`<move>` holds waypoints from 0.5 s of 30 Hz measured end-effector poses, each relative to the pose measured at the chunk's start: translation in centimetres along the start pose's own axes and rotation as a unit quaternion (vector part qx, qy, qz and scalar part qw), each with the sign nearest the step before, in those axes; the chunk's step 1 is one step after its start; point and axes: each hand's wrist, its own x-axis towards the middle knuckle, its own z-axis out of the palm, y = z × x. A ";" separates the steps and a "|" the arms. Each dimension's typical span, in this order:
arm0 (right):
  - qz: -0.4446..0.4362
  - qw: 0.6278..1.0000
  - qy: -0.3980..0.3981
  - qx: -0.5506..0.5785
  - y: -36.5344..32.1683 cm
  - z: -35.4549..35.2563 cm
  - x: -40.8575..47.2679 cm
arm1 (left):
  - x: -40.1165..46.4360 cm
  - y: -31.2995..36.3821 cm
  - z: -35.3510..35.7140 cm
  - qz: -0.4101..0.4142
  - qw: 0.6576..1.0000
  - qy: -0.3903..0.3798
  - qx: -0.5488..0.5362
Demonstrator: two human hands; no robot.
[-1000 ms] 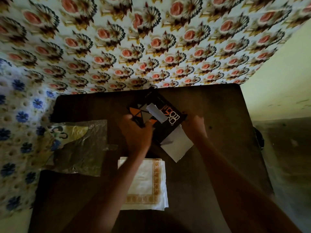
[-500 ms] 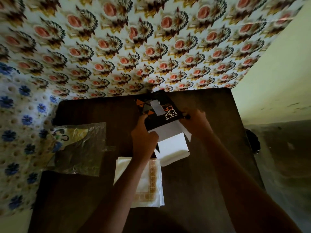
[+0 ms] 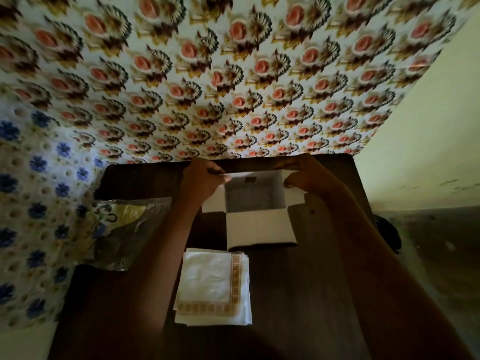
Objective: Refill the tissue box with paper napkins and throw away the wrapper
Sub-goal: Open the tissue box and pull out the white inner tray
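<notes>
The tissue box (image 3: 259, 226) stands on the dark wooden table (image 3: 298, 294) with its open end up, white flaps spread and a grey hollow inside. My left hand (image 3: 201, 181) pinches the left flap at the box's far rim. My right hand (image 3: 305, 178) grips the right flap. A stack of white paper napkins (image 3: 214, 284) with a gold patterned border lies on the table just in front of the box. The crumpled clear plastic wrapper (image 3: 127, 229) with yellow and blue print lies at the table's left edge.
A floral cloth (image 3: 233, 74) hangs behind the table, and a blue-flowered cloth (image 3: 31, 203) covers the left side. A pale wall and dark floor (image 3: 428, 242) lie to the right. A dark object (image 3: 387, 229) sits beside the table's right edge.
The box has been turned from its dark printed side to stand open end up, moved further back. Both hands shifted from its sides to the flaps and spread them.
</notes>
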 end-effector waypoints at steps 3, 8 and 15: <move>0.008 0.996 0.089 0.000 0.6 0.8 0.4 | 1.0 -0.3 0.6 0.002 0.999 0.053 -0.005; -0.027 0.985 0.163 0.046 1.5 2.1 0.6 | 0.7 -1.5 1.6 0.120 0.963 0.195 0.143; -0.064 0.972 0.204 -0.098 3.1 3.5 0.5 | -2.1 -3.3 2.7 0.134 0.977 0.092 0.140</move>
